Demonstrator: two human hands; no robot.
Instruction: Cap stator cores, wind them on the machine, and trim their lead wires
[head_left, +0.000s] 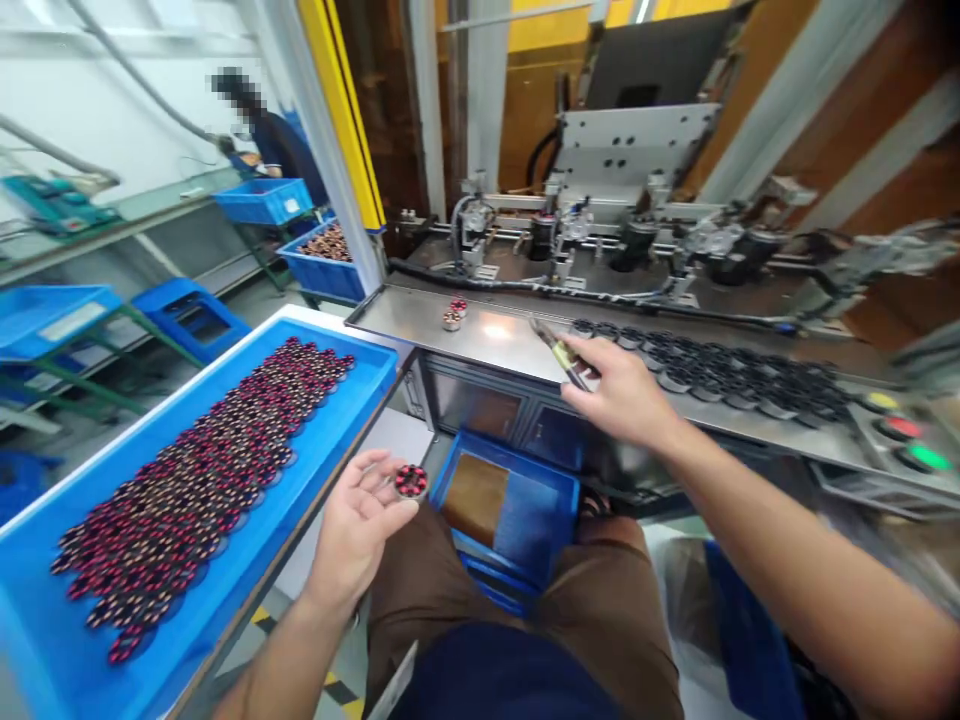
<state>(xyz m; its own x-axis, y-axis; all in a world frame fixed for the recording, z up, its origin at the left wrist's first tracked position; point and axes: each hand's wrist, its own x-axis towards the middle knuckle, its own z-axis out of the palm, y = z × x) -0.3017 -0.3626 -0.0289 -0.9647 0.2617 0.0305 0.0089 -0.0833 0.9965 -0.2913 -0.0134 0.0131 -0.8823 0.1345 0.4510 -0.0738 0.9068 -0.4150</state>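
My left hand (pixel 360 522) holds a small round motor stator (pixel 411 482) with red and dark windings between thumb and fingers, above my lap. My right hand (pixel 621 388) is closed around a pair of pliers (pixel 562 356) with dark and yellowish handles, just over the metal bench (pixel 495 335). The jaws of the pliers point up and to the left. Two more wound stators (pixel 453 314) rest on the bench to the left of the pliers. Rows of black ring-shaped parts (pixel 720 370) lie to the right, partly behind my right hand.
At the left stands a blue tray (pixel 352 400) with many wound stators. Machine fixtures (pixel 562 240) line the bench's back. Lit buttons (pixel 926 457) sit at the right. Below is a blue bin (pixel 540 520). Another person (pixel 281 145) works at the far left, near blue crates (pixel 262 203).
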